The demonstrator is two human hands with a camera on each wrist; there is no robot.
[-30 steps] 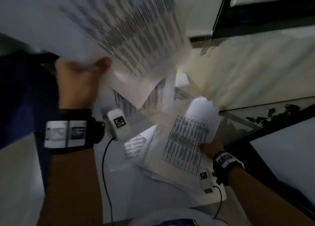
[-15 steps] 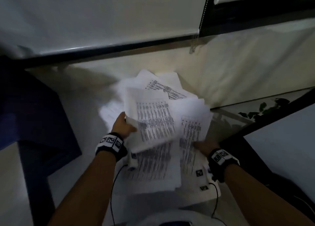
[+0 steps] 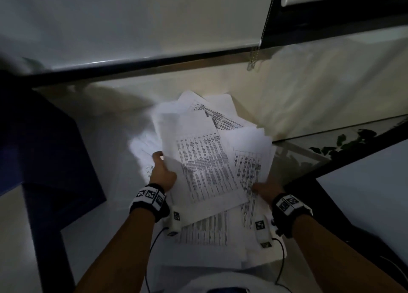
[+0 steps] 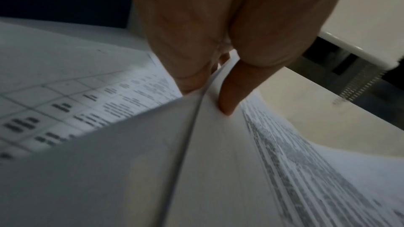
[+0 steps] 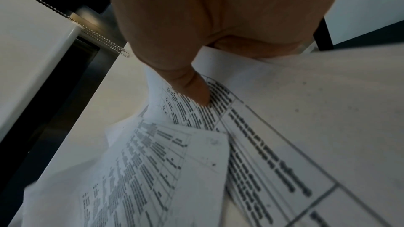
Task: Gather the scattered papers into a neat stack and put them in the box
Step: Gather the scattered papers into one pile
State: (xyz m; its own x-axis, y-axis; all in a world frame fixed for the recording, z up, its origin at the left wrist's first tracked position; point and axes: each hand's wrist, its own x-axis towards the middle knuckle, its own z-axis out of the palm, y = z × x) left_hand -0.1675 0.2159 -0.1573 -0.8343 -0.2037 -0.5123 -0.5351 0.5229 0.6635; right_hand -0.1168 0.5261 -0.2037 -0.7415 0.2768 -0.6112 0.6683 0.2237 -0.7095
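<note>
Change: a second ago the left hand (image 3: pixel 163 174) held a sheet high near the head camera; now it is down at the heap, gripping the left edge of the top sheets. The view has also steadied.
Meaning: by my reading, the picking-up is nearly done and the squaring-up begins; the papers (image 3: pixel 205 167) are in one heap but fanned at differing angles, not yet a neat stack.
Left hand: thumb (image 4: pixel 229 96) on top and fingers beneath, pinching a few sheets at their edge.
Right hand: (image 3: pixel 266 190) holds the right side of the heap, thumb (image 5: pixel 194 89) pressed on a printed table, fingers hidden under the paper.
Papers: on the white bench (image 3: pixel 106 142), in front of the person, between both hands, with a few sheets lying flat below the lifted ones.
Box: a dark blue shape (image 3: pixel 44 151) lies left of the heap; possibly the box, but too dim to tell.
Head view only: the whole fan of sheets, both wrists, and the blue shape.
Wrist views only: the thumb-over-edge pinches, and that the left hand's bundle is several sheets thick.
Background: a bead chain (image 5: pixel 65 13) hangs from a window blind.
</note>
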